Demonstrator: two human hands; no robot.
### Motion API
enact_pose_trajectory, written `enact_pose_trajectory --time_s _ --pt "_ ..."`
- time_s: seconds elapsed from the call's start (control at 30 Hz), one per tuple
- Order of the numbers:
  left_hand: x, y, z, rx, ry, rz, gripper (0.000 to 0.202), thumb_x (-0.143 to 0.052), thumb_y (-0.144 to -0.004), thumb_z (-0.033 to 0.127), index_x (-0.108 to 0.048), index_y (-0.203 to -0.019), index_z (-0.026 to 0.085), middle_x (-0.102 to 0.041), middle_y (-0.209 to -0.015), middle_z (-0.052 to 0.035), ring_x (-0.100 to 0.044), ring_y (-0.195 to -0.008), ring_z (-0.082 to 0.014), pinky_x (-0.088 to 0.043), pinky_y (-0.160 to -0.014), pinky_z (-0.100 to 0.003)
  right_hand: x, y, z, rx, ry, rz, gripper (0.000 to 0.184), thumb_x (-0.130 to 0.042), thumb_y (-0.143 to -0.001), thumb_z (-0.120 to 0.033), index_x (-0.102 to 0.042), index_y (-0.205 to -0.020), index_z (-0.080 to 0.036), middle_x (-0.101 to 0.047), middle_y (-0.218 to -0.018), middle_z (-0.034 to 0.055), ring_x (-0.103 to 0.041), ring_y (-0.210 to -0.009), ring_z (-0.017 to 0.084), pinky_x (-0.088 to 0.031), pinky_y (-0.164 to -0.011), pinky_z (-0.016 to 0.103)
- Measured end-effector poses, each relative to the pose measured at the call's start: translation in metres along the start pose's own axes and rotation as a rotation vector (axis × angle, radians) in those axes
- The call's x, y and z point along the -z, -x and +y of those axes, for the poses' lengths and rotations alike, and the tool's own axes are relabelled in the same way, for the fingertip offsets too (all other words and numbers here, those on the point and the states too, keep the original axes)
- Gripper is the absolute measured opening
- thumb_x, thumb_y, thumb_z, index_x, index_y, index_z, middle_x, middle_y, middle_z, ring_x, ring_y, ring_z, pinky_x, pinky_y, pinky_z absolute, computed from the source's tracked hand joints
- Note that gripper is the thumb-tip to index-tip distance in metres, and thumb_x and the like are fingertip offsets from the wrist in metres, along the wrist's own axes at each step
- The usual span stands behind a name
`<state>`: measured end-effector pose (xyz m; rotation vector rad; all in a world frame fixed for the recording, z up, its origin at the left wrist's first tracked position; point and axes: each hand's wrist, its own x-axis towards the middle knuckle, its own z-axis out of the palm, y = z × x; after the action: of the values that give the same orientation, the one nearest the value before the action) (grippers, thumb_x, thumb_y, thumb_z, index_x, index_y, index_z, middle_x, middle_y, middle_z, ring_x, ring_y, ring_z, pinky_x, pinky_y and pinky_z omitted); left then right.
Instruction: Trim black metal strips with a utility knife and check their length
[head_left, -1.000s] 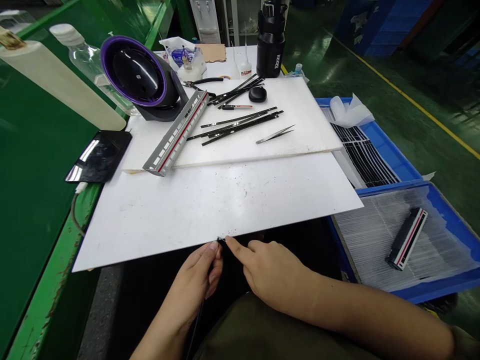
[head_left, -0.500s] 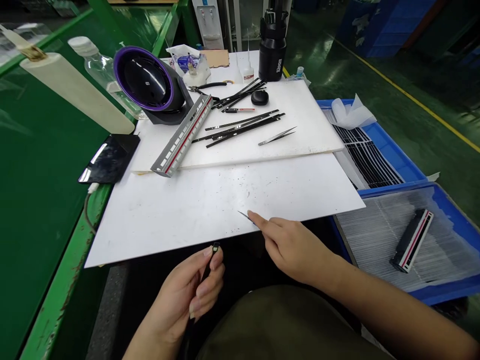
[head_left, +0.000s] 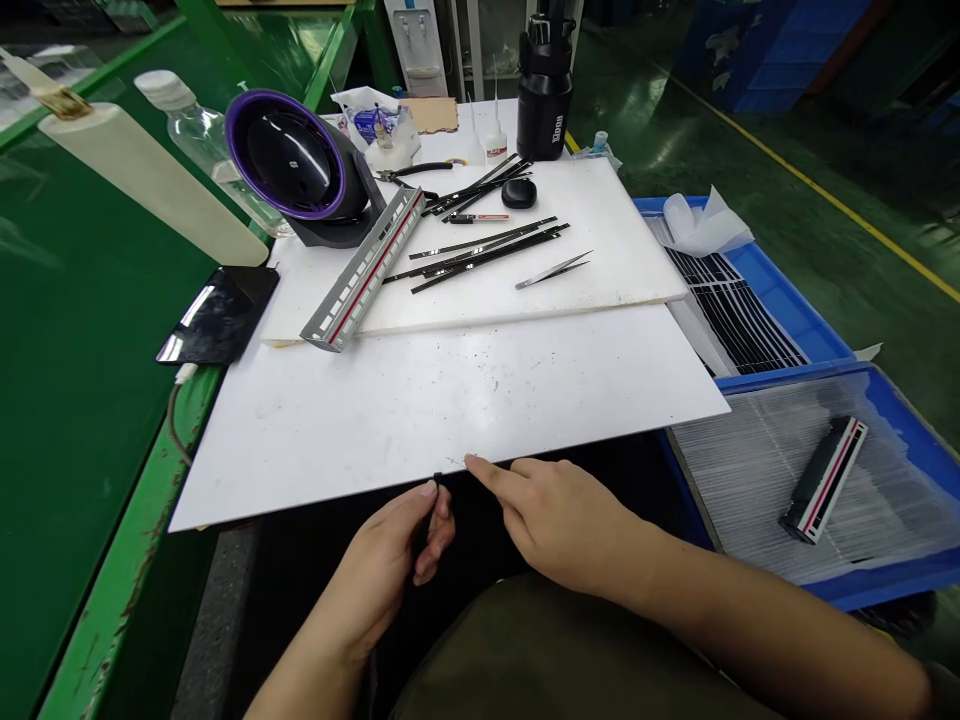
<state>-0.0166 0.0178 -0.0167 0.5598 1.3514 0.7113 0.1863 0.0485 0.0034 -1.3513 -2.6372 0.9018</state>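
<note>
My left hand (head_left: 397, 560) pinches the top end of a thin black strip (head_left: 436, 482) just below the front edge of the white board (head_left: 420, 400). The strip runs down under the hand toward my lap, mostly hidden. My right hand (head_left: 562, 520) is beside it, fingers pinched on a very thin sliver (head_left: 455, 462) at the board's edge, close to the strip's tip. The two hands are almost touching.
On the raised white slab (head_left: 615, 250) lie several black strips (head_left: 480, 250), tweezers (head_left: 553, 270), a perforated metal rail (head_left: 364, 272), a purple-rimmed fan (head_left: 289, 165), pliers, glue bottles and a black flask (head_left: 544, 85). Blue trays (head_left: 787, 300) at right hold strips and a rail piece (head_left: 823, 480). A phone (head_left: 217, 315) lies left.
My right hand reached out over the board with the sliver, then came back to the front edge. My left hand dropped with the strip, then rose to meet it again.
</note>
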Motion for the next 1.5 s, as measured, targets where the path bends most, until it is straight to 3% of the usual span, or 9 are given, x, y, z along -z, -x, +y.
enact_pose_trajectory --time_s 0.73,1.27,1.5 --pt "0.0034 -0.0068 -0.0015 0.037 -0.074 -0.035 0.042 -0.057 -0.086 0.057 -0.053 -0.069 0.019 -0.038 -0.046 0.0072 -0.026 -0.04 -0.007 -0.021 -0.036 -0.018 0.0022 -0.0095 -0.0004 0.05 -0.099 -0.084 0.057 -0.04 -0.095 -0.016 -0.039 -0.152 -0.022 -0.072 -0.103 0.0093 -0.066 -0.087 0.02 -0.045 -0.079 0.031" --pt "0.004 -0.0095 -0.0055 0.02 -0.055 -0.023 0.041 -0.059 -0.086 0.057 -0.052 -0.069 0.019 -0.037 -0.045 0.0079 -0.025 -0.04 -0.0065 -0.02 -0.035 -0.017 -0.0054 -0.0088 0.0008 0.077 0.074 -0.035 0.056 -0.038 -0.094 -0.02 -0.04 -0.15 -0.025 -0.071 -0.085 0.0061 -0.063 -0.067 0.02 -0.036 -0.058 0.032" --pt "0.004 -0.0092 -0.0034 0.028 -0.051 -0.034 0.044 -0.06 -0.085 0.058 -0.05 -0.067 0.019 -0.037 -0.045 0.008 -0.026 -0.039 -0.0059 -0.02 -0.035 -0.017 -0.0044 -0.0108 0.0045 0.103 0.0 -0.026 0.056 -0.036 -0.094 -0.017 -0.042 -0.149 -0.021 -0.073 -0.092 0.009 -0.066 -0.075 0.022 -0.04 -0.064 0.033"
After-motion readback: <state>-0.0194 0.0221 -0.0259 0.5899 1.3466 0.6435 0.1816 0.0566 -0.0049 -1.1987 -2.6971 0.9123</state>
